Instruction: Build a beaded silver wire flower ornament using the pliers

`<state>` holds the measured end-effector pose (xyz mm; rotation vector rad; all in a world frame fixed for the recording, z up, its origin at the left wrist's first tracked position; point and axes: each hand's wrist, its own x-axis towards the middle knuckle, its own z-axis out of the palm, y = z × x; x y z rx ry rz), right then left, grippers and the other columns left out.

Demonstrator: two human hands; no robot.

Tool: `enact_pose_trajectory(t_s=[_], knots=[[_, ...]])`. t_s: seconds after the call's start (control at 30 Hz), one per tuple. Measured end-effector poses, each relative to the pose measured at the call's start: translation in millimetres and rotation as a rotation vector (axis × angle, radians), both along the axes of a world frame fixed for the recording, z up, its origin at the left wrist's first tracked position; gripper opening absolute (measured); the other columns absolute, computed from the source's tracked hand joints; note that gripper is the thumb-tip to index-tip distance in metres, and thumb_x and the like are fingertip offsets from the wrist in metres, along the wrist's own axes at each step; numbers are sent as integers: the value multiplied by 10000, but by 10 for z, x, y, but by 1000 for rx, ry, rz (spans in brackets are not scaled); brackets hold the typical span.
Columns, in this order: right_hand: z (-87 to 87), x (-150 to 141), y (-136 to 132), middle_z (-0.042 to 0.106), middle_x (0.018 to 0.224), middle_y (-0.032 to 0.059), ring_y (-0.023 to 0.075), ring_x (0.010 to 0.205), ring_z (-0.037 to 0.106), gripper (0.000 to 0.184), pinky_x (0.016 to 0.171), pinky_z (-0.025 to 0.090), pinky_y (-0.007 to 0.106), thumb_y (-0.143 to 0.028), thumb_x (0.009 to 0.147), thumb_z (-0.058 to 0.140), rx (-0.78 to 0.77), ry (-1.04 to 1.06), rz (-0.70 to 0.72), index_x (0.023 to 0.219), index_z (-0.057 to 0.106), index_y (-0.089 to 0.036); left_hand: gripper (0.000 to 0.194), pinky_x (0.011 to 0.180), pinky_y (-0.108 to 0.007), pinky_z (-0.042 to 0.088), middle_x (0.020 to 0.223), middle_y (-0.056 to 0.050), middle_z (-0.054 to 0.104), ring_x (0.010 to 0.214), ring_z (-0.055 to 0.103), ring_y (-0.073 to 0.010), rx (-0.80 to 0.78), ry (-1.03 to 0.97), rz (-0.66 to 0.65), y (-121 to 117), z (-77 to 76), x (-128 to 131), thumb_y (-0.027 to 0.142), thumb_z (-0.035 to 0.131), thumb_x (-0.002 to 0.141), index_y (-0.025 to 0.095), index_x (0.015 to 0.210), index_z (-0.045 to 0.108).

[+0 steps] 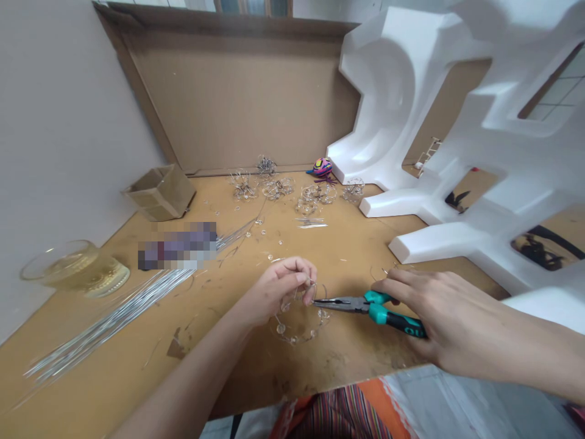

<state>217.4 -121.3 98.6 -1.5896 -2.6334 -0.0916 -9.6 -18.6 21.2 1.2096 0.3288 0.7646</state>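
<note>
Workbench (347, 256), left (278, 289) pinching wire (292, 340), right (443, 311) clasping pliers (370, 306)

Bare arms, colourful lap
Left hand (283, 289) and right hand (439, 317) bare past the wrist; multicoloured striped cloth (338, 417) below (orange panel (377, 405) beside it, white-edged)

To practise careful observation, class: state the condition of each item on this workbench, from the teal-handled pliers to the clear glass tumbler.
Left hand, pinching the ring's wire.
Beaded silver wire ring, clear beads threaded on.
Right hand, gripping the pliers.
Teal-handled needle-nose pliers, tips at the ring.
Clear glass tumbler, lying on its side.
Straight silver wires, loose bundle on the bench.
Brown cardboard box, open.
</note>
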Motion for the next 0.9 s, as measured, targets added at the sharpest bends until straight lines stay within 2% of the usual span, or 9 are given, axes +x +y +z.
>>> enact_pose_trajectory(t_s=[0.1,0.47,0.7,0.9], knots=[[-3,6,-1,602,804,32,167,655,575,290,527,335,257,-140,610,531,-66,-7,-20,893,563,-200,127,542,-220,358,759,7,507,512,505,-66,-23,-12,-5,1,-3,6,227,561,773,140,692,515],[-38,8,-39,590,760,22,154,627,560,253,522,338,245,-143,652,550,-92,54,-30,898,561,-204,130,538,-222,340,773,7,512,509,499,-64,-58,-16,-11,4,-27,-6,235,568,774,142,701,515],[-78,-13,-64,589,737,9,159,587,553,247,495,290,254,-144,628,528,-172,44,-96,865,531,-215,123,544,-228,358,765,8,505,506,500,-62,-52,-58,-8,5,-20,7,230,565,778,140,704,525],[-87,-39,-113,573,644,-9,143,513,502,167,465,238,246,-154,622,517,-186,54,-149,775,518,-220,119,561,-229,374,784,1,504,537,519,-74,-26,-30,3,-5,-17,-1,228,558,791,144,713,525]])
